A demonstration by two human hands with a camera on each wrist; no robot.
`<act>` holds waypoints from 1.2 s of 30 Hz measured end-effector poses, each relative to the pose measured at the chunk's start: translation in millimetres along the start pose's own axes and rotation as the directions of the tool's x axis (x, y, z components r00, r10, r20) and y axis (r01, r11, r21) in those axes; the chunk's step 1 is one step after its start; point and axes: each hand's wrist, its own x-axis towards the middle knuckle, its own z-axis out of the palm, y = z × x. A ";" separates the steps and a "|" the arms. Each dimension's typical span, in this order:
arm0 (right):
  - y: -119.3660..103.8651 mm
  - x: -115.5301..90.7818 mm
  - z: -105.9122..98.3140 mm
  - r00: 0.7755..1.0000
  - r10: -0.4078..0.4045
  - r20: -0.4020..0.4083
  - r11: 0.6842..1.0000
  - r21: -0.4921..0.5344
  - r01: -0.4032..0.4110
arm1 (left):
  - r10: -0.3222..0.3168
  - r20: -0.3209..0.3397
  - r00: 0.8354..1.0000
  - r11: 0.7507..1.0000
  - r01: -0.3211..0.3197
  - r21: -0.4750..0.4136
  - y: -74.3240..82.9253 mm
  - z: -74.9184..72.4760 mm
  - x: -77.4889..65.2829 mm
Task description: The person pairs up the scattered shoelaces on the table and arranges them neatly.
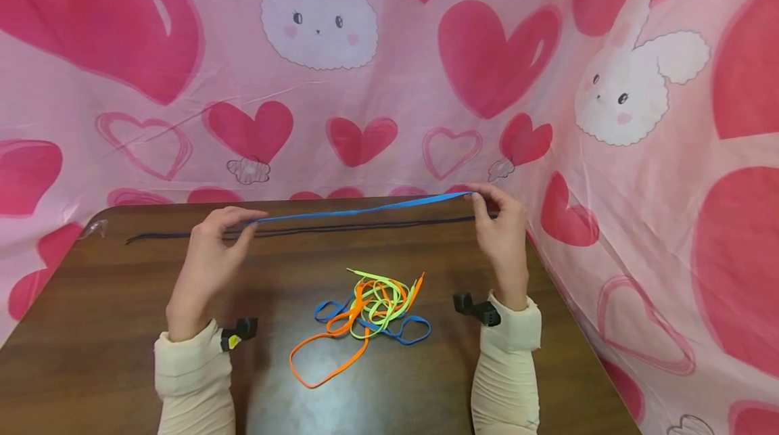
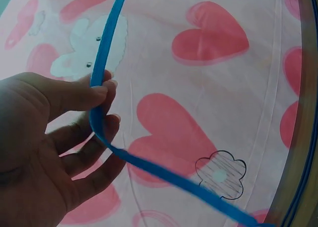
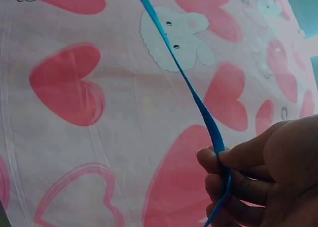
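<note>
Blue lace [image 1: 429, 200] aloft — dark strands [image 1: 341, 228], bright tangle [image 1: 381, 312] on tabletop [image 1: 109, 313]

The raised left hand [image 1: 216, 245] pinches; the right hand [image 3: 278, 160], shadowed, pinches too, seemingly more curled.

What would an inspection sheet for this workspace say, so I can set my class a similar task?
Surface: dark brown, wood-look tabletop.
Job's things: blue lace, stretched nearly straight above the tabletop.
Clutter: tangle of orange, yellow-green and blue laces; dark cord lying near the far edge; clear scrap at the far left corner.
Hands: left hand and right hand each pinch the blue lace.
Cables: nothing seen.
Surroundings: pink hanging with hearts and rabbits.
</note>
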 end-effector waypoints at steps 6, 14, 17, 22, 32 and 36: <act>3.2 -0.4 -1.4 0.999 0.041 0.016 0.999 -0.006 -0.041 | 0.022 -0.034 0.999 1.000 -0.021 0.017 -2.7 1.9 1.3; 9.5 2.7 -2.5 0.998 0.063 0.019 0.998 0.003 -0.063 | -0.020 -0.039 0.999 0.999 0.021 0.034 -5.9 0.0 1.5; 11.7 3.8 -3.6 0.998 0.057 0.034 0.998 -0.012 -0.057 | -0.051 -0.032 0.998 0.998 0.052 0.038 -7.5 0.5 1.0; 13.9 3.2 -5.5 0.995 0.063 0.071 0.997 -0.048 -0.059 | -0.052 -0.042 0.998 0.997 0.055 0.063 -11.6 2.9 0.9; 28.4 7.0 -4.1 0.991 0.125 0.053 0.991 -0.053 -0.122 | -0.094 -0.050 0.994 0.990 0.099 0.103 -18.7 0.4 -0.3; 35.9 8.5 -1.7 0.991 0.126 0.053 0.991 -0.049 -0.123 | -0.152 -0.042 0.987 0.979 0.156 0.131 -25.7 -2.2 -2.6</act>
